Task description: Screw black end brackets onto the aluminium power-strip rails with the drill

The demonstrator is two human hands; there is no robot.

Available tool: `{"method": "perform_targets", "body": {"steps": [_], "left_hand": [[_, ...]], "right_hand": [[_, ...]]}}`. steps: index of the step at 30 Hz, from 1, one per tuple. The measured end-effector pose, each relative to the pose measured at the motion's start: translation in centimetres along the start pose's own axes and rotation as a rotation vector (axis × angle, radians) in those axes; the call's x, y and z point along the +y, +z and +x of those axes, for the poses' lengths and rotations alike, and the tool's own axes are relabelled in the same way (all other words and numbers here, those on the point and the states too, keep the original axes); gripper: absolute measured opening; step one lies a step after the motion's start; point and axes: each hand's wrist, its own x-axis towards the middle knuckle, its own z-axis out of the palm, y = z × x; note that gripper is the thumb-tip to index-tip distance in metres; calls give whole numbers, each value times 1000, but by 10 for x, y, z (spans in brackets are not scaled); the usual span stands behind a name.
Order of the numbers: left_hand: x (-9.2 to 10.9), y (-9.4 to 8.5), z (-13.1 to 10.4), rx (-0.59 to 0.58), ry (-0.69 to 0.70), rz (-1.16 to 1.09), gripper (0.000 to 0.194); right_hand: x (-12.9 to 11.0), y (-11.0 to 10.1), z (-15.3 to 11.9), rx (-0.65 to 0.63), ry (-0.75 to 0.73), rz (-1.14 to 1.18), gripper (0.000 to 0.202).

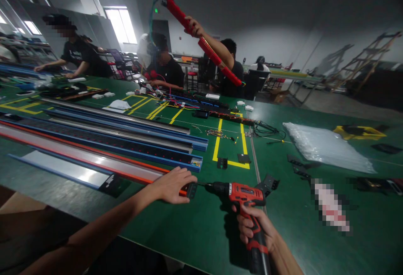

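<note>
My right hand [256, 224] is wrapped around the grip of a red and black cordless drill [245, 192]. The drill lies level and points left, its thin bit at the black end cap [192, 191] of a long rail. That orange-edged rail [94, 148] runs in from the left edge. My left hand [176, 184] is closed over the rail's near end, fingers curled across the top beside the cap. Whether the bit touches a screw there is too small to tell. Behind the drill's body lies a black bracket [270, 184].
Several blue rails [132, 136] lie beside the orange one on the green table [170, 233]. Black end plates [222, 163], a plastic-wrapped bundle [327, 145] and a yellow tray [359, 132] lie further off. Across the table, a co-worker's hand [194, 27] holds up a red strip [210, 52].
</note>
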Motion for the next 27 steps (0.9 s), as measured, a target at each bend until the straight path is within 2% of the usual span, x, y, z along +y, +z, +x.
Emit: {"method": "perform_targets", "body": {"steps": [4,21,27], "left_hand": [[-2,1,-3,-9,70,100,37],[-5,7,-4,29,118,163,36],[-2,3,-3,-4,114,197,36]], "right_hand": [[1,-1,0,6,-1,17,20],[1,-3,-1,62,33,28,16],[0,0,-4,49,26,65,19]]}}
